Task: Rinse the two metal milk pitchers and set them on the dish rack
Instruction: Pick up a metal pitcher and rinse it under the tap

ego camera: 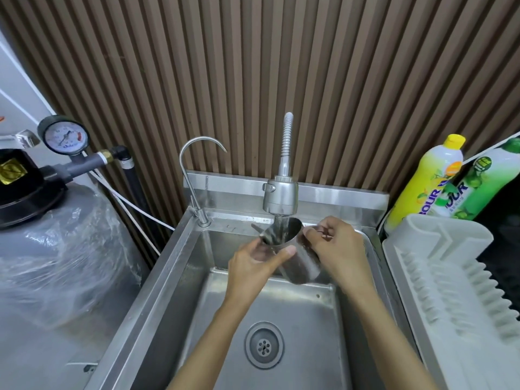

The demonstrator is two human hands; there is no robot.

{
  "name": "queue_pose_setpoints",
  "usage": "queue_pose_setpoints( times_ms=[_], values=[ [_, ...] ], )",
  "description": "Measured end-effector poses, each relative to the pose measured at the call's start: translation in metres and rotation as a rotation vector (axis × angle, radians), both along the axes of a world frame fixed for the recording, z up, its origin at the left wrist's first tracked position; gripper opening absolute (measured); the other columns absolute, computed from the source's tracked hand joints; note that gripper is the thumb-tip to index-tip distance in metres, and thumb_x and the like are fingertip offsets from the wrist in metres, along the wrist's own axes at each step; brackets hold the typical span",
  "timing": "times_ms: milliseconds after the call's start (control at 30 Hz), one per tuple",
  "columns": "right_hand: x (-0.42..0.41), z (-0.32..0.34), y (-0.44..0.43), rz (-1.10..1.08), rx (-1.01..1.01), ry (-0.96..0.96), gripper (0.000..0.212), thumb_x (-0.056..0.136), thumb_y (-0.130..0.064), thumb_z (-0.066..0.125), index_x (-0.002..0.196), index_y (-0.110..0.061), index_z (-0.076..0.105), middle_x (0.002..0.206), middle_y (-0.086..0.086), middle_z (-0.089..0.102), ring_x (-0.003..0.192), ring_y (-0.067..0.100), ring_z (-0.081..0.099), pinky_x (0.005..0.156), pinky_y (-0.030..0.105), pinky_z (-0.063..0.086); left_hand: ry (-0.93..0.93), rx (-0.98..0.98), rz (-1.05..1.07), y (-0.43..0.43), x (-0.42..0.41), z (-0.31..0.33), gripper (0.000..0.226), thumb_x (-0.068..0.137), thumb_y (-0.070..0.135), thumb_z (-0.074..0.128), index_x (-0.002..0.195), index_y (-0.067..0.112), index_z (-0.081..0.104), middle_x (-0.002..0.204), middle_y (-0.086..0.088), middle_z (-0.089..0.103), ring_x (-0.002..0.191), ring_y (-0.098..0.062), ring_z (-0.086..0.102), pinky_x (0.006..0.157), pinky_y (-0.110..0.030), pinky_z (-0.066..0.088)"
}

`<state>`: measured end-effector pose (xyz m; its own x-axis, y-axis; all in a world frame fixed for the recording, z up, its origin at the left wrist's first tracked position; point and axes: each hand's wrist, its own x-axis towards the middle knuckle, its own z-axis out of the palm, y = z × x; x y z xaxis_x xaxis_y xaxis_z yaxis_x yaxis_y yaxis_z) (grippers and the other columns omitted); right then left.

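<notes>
- My left hand point(254, 263) wraps the body of the shiny round metal milk pitcher point(292, 253) at the centre of the frame, thumb laid across its near side; the grip is closed on it.
- My right hand point(336, 246) comes at the same pitcher from the right, fingers curled by its rim, where I judge the handle to be; the handle itself is hidden, so I cannot tell how firm that grip is.
- The pitcher is tilted, mouth up and away from me, directly under the silver flexible-neck spray tap point(280, 197); water runs into it, above the stainless steel sink basin point(304, 319).
- I see only one pitcher; where the second is, I cannot tell.
- The pale grey ribbed plastic dish rack point(450, 277) lies at the right of the frame, just beside the sink, and nothing stands on the part in view; so I judge the task to be at an early stage.
- Risks from here: wet metal may slip through my left grip and drop into the basin; water striking the tilted mouth may splash over the sink edge towards the rack and the yellow and green detergent bottles point(425, 184) in the upper right; carrying it across before emptying it would spill water on the bench.
</notes>
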<state>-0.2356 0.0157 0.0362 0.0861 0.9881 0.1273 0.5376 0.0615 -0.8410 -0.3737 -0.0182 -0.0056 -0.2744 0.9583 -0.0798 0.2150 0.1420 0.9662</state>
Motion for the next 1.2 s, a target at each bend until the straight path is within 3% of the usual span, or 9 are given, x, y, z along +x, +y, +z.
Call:
queue_pose_setpoints(
  times_ms=[133, 233, 367, 567, 733, 867, 1000, 1100, 1200],
  values=[
    [-0.025, -0.020, -0.004, 0.123, -0.062, 0.724, 0.030, 0.087, -0.004, 0.054, 0.061, -0.019, 0.050, 0.092, -0.011, 0.067, 0.094, 0.011, 0.061, 0.086, 0.024, 0.045, 0.033, 0.289, -0.027, 0.008, -0.015, 0.009, 0.064, 0.054, 0.029, 0.085, 0.114, 0.030, 0.062, 0.116, 0.008, 0.065, 0.107, 0.003, 0.059, 0.094, -0.011, 0.042],
    [-0.026, -0.039, -0.007, 0.182, -0.299, 1.069, 0.031, 0.089, 0.001, 0.045, 0.062, -0.011, 0.049, 0.069, 0.001, 0.063, 0.081, 0.021, 0.060, 0.084, 0.035, 0.051, 0.300, 0.340, 0.006, 0.003, -0.016, 0.022, 0.075, 0.053, 0.034, 0.085, 0.122, 0.021, 0.058, 0.107, 0.021, 0.059, 0.100, 0.003, 0.055, 0.093, -0.011, 0.039],
    [-0.001, -0.034, -0.008, 0.205, -0.560, 0.692, 0.027, 0.089, -0.010, 0.050, 0.065, -0.011, 0.062, 0.071, 0.013, 0.064, 0.066, 0.024, 0.065, 0.069, 0.041, 0.057, 0.574, 0.111, 0.152, -0.006, -0.005, 0.015, 0.065, 0.047, 0.073, 0.065, 0.086, 0.022, 0.066, 0.078, 0.013, 0.059, 0.074, -0.011, 0.056, 0.081, -0.034, 0.049],
    [0.008, -0.006, -0.004, 0.035, -0.122, -0.047, 0.022, 0.082, -0.024, 0.062, 0.063, -0.017, 0.052, 0.072, 0.008, 0.067, 0.072, 0.027, 0.063, 0.070, 0.038, 0.051, -0.370, 0.011, -0.030, -0.007, 0.008, -0.001, 0.034, 0.067, 0.015, 0.079, 0.100, 0.020, 0.071, 0.084, 0.013, 0.076, 0.088, -0.005, 0.070, 0.067, -0.004, 0.046],
    [-0.014, -0.015, -0.014, 0.154, 0.018, 0.423, 0.016, 0.086, -0.007, 0.057, 0.071, -0.009, 0.052, 0.105, -0.011, 0.067, 0.089, -0.013, 0.060, 0.078, 0.004, 0.043, -0.359, 0.313, -0.120, 0.003, -0.004, 0.002, 0.067, 0.064, -0.003, 0.078, 0.117, 0.031, 0.055, 0.112, 0.010, 0.070, 0.112, -0.006, 0.061, 0.094, -0.018, 0.047],
    [-0.011, -0.036, -0.006, 0.263, -0.330, 0.817, 0.019, 0.089, -0.014, 0.055, 0.070, -0.011, 0.054, 0.095, 0.010, 0.068, 0.097, 0.024, 0.064, 0.094, 0.040, 0.051, 0.125, 0.301, 0.039, 0.004, -0.015, 0.015, 0.077, 0.046, 0.043, 0.085, 0.115, 0.045, 0.051, 0.098, 0.008, 0.053, 0.095, 0.000, 0.054, 0.082, -0.006, 0.040],
    [0.006, -0.025, -0.005, 0.181, -0.466, 0.591, 0.016, 0.087, -0.019, 0.059, 0.076, -0.007, 0.059, 0.084, 0.014, 0.071, 0.075, 0.031, 0.070, 0.063, 0.037, 0.060, 0.349, 0.094, 0.163, -0.003, -0.002, 0.015, 0.064, 0.044, 0.076, 0.064, 0.090, 0.031, 0.069, 0.067, 0.011, 0.054, 0.072, -0.013, 0.059, 0.069, -0.023, 0.048],
    [0.013, -0.004, -0.005, 0.086, -0.270, 0.260, 0.021, 0.082, -0.020, 0.062, 0.064, -0.012, 0.055, 0.072, 0.012, 0.066, 0.068, 0.032, 0.066, 0.067, 0.043, 0.058, 0.064, 0.031, 0.065, -0.004, 0.000, 0.003, 0.028, 0.057, 0.051, 0.079, 0.074, 0.031, 0.071, 0.059, 0.020, 0.069, 0.067, 0.005, 0.065, 0.063, -0.005, 0.045],
    [0.002, 0.007, -0.013, 0.017, 0.019, -0.030, 0.024, 0.082, -0.021, 0.061, 0.061, -0.023, 0.050, 0.073, 0.002, 0.066, 0.074, 0.021, 0.062, 0.074, 0.033, 0.049, -0.203, 0.078, -0.082, -0.002, 0.006, -0.005, 0.036, 0.061, 0.033, 0.081, 0.095, 0.033, 0.070, 0.092, 0.011, 0.076, 0.096, -0.002, 0.068, 0.087, -0.018, 0.049]
  ],
)
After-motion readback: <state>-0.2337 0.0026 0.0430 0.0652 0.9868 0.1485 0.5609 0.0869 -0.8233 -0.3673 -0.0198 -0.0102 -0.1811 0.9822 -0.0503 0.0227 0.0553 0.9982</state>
